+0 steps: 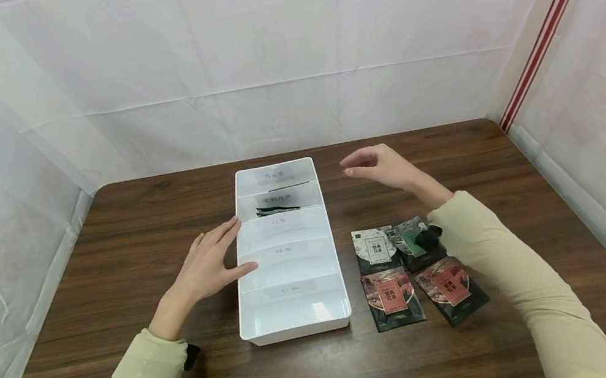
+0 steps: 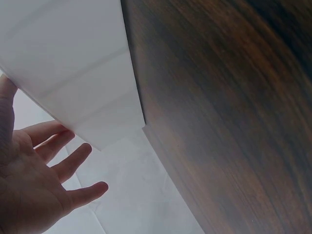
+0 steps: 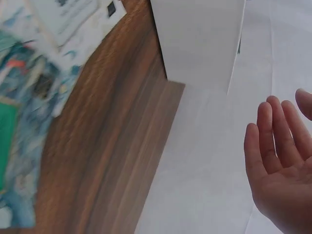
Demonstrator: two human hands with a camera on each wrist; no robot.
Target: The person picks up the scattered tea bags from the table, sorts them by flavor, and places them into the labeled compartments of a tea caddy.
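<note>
Two hands work around the tray (image 1: 294, 313): left hand (image 1: 208, 266) flat against its left wall, right hand (image 1: 380, 165) empty, fingers relaxed, beyond the packets (image 1: 392, 296). Steady the tray before dropping one in.

White divided tray (image 1: 295, 322) sits flat at the table's centre, five labelled compartments running twelve to six o'clock. Dark sachet (image 1: 277, 209) lies in the second compartment from twelve, a thin one (image 1: 288, 185) at the first's divider.
</note>
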